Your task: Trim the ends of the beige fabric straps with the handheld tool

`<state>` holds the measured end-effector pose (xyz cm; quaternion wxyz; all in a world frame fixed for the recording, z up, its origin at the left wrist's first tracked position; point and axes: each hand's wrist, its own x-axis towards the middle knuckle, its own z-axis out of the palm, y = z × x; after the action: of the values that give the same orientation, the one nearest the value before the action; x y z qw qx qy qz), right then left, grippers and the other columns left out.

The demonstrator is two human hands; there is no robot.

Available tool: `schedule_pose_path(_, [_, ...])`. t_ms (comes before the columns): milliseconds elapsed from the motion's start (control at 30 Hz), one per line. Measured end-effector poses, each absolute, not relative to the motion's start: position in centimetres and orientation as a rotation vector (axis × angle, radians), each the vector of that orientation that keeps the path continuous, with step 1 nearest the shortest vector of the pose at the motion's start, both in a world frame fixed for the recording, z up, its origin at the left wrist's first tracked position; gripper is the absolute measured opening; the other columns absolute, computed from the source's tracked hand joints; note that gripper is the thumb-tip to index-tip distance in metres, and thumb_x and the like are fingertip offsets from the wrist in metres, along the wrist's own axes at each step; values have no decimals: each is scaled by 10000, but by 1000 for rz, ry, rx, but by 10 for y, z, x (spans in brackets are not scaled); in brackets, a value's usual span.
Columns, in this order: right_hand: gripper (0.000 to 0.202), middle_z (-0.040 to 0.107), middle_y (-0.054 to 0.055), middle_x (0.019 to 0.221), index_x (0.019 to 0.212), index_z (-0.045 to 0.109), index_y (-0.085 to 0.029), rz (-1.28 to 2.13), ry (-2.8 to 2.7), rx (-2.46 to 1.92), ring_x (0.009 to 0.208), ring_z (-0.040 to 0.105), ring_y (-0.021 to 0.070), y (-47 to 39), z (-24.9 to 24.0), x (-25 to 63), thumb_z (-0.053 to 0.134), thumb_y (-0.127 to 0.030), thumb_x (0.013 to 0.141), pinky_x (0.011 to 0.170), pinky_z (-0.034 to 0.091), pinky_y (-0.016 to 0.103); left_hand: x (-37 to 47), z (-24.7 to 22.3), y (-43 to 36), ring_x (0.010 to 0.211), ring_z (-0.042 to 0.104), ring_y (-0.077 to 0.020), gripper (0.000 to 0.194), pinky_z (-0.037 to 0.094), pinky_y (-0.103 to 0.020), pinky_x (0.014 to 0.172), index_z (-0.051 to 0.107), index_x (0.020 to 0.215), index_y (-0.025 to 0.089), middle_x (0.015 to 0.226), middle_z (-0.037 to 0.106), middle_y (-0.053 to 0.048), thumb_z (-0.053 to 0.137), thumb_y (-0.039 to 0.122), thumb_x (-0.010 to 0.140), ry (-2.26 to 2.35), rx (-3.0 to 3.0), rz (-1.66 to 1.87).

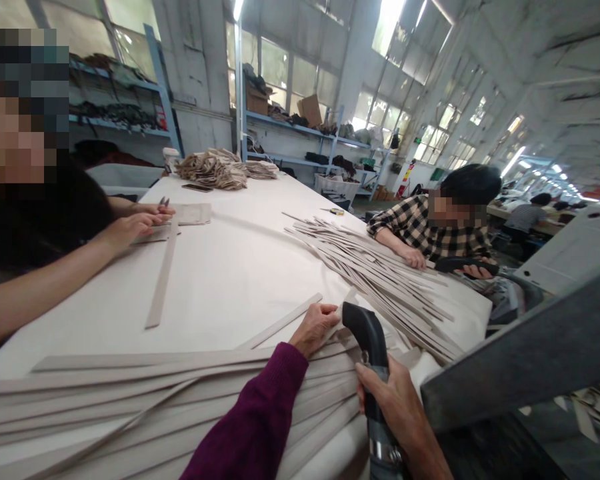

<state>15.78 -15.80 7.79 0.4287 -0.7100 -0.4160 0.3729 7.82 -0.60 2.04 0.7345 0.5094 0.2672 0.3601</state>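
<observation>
My right hand (397, 400) is wrapped round a black curved hose nozzle (366, 327) with a metal clamp low on its shaft. Its bent end points left, right beside my left hand (317, 328). The fingers of my left hand are pinched on a beige fabric strip (349, 296), whose end shows at the nozzle's mouth. Many more long beige strips (170, 400) lie in a loose layer under my left forearm. Part of the held strip is hidden behind the nozzle and my fingers.
A heap of narrow strips (370, 260) lies on the white table (230, 267). Two people work across from me, one with a similar black nozzle (460, 267). Farther off are stacked pieces (213, 168) and shelves (295, 123). A grey metal beam (520, 353) stands close on the right.
</observation>
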Motion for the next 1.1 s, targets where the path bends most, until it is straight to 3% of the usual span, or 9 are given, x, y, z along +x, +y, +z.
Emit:
schedule_pose_path(333, [224, 527, -43, 425, 688, 449, -190, 828, -925, -1776, 368, 503, 133, -134, 88, 181, 572, -376, 704, 375, 413, 230, 85, 17, -11, 479, 474, -80, 313, 342, -190, 450, 682, 829, 85, 610, 607, -17, 553, 137, 548, 455, 1018, 801])
schedule_pose_path(600, [250, 531, -46, 430, 697, 456, -185, 928, -951, -1773, 365, 497, 121, -167, 88, 169, 551, -415, 730, 368, 402, 216, 89, 13, -3, 442, 439, -57, 349, 348, -185, 433, 668, 820, 83, 616, 599, -20, 518, 90, 505, 550, 856, 838])
schedule_pose_path(733, [235, 534, -50, 441, 729, 453, -186, 973, -972, -1756, 378, 508, 126, -162, 86, 161, 537, -405, 743, 375, 411, 217, 88, 12, -8, 488, 467, -66, 325, 349, -184, 465, 670, 813, 76, 647, 606, -27, 518, 88, 525, 450, 907, 826])
schedule_pose_path(1100, [230, 534, -38, 431, 716, 463, -187, 906, -959, -1794, 366, 502, 133, -154, 83, 163, 540, -405, 719, 356, 408, 222, 86, 11, -8, 414, 380, -44, 301, 285, -186, 418, 669, 813, 83, 560, 537, 9, 533, 119, 547, 461, 987, 845])
